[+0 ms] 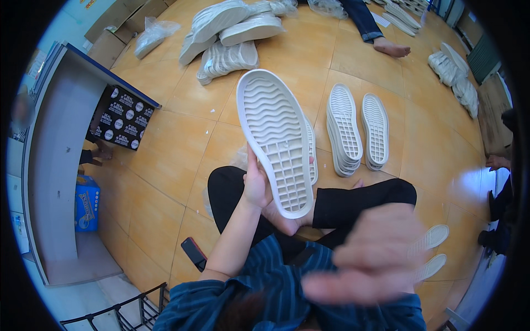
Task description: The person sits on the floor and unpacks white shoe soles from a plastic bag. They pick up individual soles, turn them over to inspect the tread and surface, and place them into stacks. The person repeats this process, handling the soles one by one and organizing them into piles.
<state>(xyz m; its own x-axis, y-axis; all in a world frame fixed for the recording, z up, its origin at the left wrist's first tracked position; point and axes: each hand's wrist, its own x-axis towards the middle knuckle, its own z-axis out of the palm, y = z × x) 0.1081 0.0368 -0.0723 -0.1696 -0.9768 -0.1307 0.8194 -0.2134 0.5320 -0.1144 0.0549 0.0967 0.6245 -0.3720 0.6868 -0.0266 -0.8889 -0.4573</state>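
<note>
- The left hand (258, 187) is closed around the heel end of a white shoe sole (274, 138). It holds the sole up, above the person's lap, with the bumpy wavy side facing the camera.
- The right hand (370, 256) is very close to the camera and blurry. It looks open with the fingers spread, and it holds nothing that can be seen.
- A second white sole (312, 154) peeks out from just behind the held one.
- Two neat stacks of soles (359, 129) stand on the tan tiled floor (165, 171), a bit to the right of the held sole.
- Two more soles (433, 251) lie near the right hand, partly hidden by it.
- A big messy pile of white soles (229, 33) sits far off at the top.
- A black box with round white marks (122, 117) sits under a grey table with a blue edge (55, 165), on the left.
- A blue package (87, 203) stands lower down by that table.
- Brown cardboard boxes (130, 16) wait at the top left, with a clear plastic bag (152, 34) beside them.
- A dark phone (194, 253) lies on the floor by the left arm.
- Another person's bare foot (391, 48) shows at the top.
</note>
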